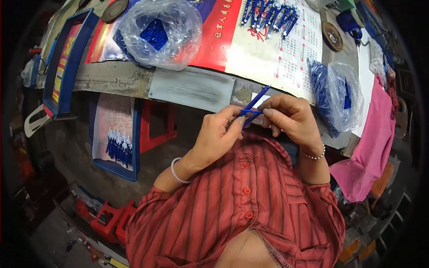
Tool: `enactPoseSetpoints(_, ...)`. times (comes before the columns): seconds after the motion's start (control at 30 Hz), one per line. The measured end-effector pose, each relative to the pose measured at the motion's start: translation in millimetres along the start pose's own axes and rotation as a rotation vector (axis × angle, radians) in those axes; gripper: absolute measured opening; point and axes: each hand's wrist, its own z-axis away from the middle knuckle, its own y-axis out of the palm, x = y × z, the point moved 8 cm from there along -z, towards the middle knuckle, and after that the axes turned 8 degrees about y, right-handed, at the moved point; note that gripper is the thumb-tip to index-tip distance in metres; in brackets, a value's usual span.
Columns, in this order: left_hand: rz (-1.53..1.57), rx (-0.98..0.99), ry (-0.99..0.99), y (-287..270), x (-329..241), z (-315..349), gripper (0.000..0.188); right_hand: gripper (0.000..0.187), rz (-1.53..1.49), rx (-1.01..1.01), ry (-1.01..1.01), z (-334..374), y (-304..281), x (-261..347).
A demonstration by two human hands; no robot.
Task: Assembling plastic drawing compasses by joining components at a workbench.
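Observation:
A narrow blue strap (260, 97), folded and crossing over itself, is held between my two hands in front of my chest. My left hand (218, 135) pinches it where it crosses, and one part sticks up past the fingers. At the right side of that crossing, my right hand (292, 119) has its thumb and fingertips closed on the strap. The fingers partly hide how it is looped. Just beyond the hands is the table's front edge, with a grey plate (192, 88) on it.
A clear bag (181, 27) of blue pieces stands at the far left, another bag (348, 91) at the right. Blue straps with silvery ends (270, 18) lie on the calendar sheet (299, 58). A blue tray (115, 172) sits lower left, a pink cloth (366, 156) hangs right.

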Motion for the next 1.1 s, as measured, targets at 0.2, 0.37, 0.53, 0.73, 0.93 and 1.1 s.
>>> enactPoseSetpoints(0.2,-0.023,-0.001,0.014,6.8,-3.7,-0.5,0.020,0.013,0.067,0.045,0.056,1.6,-4.6,-5.3)
enactPoseSetpoints(0.37,-0.035,0.009,0.023,5.9,-2.9,-1.7,0.019,0.012,0.263,0.065,-0.110,2.3,0.8,3.8)
enactPoseSetpoints(0.53,-0.163,-0.027,0.081,2.1,0.0,0.3,0.019,0.016,0.523,0.052,-0.260,9.3,17.7,15.4)
enactPoseSetpoints(0.73,-0.265,-0.068,0.241,2.4,-6.4,-4.5,0.018,0.014,0.821,-0.188,-0.388,20.9,27.2,24.1)
enactPoseSetpoints(0.93,-0.226,-0.138,0.337,5.1,-8.7,-5.5,0.014,0.040,0.363,-0.230,-0.044,19.6,17.3,-9.8)
enactPoseSetpoints(1.1,-0.112,-0.057,0.199,7.0,7.8,-9.3,0.018,0.040,-0.101,-0.303,-0.094,21.8,13.3,-5.5)
